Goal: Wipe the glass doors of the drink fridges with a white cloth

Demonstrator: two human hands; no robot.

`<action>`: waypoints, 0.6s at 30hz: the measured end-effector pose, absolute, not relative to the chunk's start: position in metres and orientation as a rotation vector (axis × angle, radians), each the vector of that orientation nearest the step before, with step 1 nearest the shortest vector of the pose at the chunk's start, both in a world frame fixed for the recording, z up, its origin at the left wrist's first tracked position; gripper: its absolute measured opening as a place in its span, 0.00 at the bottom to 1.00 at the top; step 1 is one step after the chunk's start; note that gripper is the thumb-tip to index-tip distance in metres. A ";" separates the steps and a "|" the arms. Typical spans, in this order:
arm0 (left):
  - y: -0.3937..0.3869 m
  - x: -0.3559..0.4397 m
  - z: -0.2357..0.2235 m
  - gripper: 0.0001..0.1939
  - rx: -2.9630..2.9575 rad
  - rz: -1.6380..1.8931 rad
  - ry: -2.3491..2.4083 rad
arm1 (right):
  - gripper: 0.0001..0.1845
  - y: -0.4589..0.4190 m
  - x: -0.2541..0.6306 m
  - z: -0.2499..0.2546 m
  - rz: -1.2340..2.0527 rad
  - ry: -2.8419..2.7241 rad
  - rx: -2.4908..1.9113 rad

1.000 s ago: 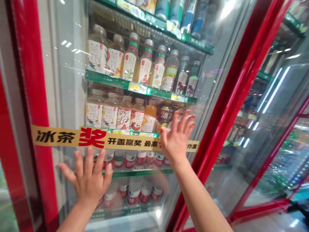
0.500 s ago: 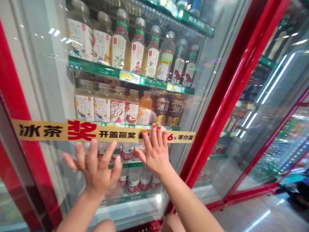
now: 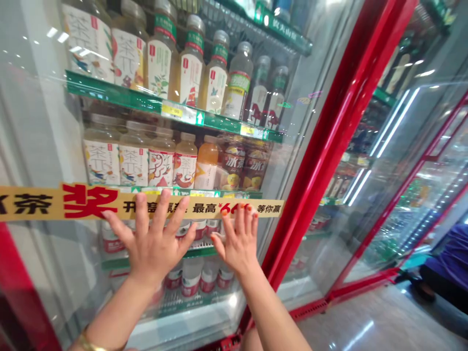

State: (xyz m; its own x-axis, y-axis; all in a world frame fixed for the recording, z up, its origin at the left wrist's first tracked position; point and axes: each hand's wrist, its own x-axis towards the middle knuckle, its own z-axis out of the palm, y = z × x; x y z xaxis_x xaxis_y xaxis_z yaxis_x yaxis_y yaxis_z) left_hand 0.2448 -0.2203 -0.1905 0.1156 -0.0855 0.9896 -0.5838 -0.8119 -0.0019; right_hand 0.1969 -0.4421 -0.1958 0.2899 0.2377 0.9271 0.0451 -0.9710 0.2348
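My left hand (image 3: 155, 239) is spread over the lower edge of a yellow sticker strip (image 3: 204, 204) with black and red characters on a glass fridge door (image 3: 292, 29). To its right, my right hand (image 3: 239, 239) lies with fingers apart, its orange-nailed fingertips over the strip's red figures. Both palms face the glass and neither holds anything; whether the left palm presses on it I cannot tell. Behind the glass, tea bottles (image 3: 190, 63) stand on a green-edged shelf (image 3: 142, 100). Below them are shorter bottles, an orange drink bottle (image 3: 207, 163) and dark iced-tea bottles (image 3: 232, 168).
A red door frame (image 3: 321, 126) runs slanting along the right of the glass. Beyond it stands another fridge with a red frame. At the far right, a person in purple clothing (image 3: 449, 253) is partly visible above the shiny floor (image 3: 361, 317).
My left hand has moved up onto the strip, its fingers now spread over the characters. My right hand has dropped slightly on the strip. The view has shifted right, showing the person in purple.
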 end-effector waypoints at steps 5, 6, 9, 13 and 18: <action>-0.221 0.245 -0.191 0.43 2.006 1.787 -0.651 | 0.48 -0.467 0.199 -0.162 1.974 -0.226 2.394; -0.221 0.245 -0.191 0.43 2.005 1.797 -0.652 | 0.48 -0.462 0.202 -0.154 1.969 -0.197 2.392; -0.219 0.245 -0.190 0.43 2.002 1.805 -0.660 | 0.52 -0.445 0.204 -0.157 1.815 0.115 2.381; -0.220 0.246 -0.191 0.43 2.010 1.802 -0.649 | 0.51 -0.458 0.196 -0.181 1.794 0.152 2.341; -0.225 0.245 -0.189 0.45 2.005 1.799 -0.629 | 0.46 -0.457 0.203 -0.147 1.981 -0.164 2.395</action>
State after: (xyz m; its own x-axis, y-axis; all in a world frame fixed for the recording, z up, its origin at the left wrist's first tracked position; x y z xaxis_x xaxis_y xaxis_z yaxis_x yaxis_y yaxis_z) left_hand 0.2445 -0.2247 -0.1888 0.0835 -0.0797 0.9933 -0.5569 -0.8303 -0.0198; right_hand 0.2034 -0.4569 -0.1472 0.1844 -0.0623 0.9809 -0.1002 -0.9940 -0.0443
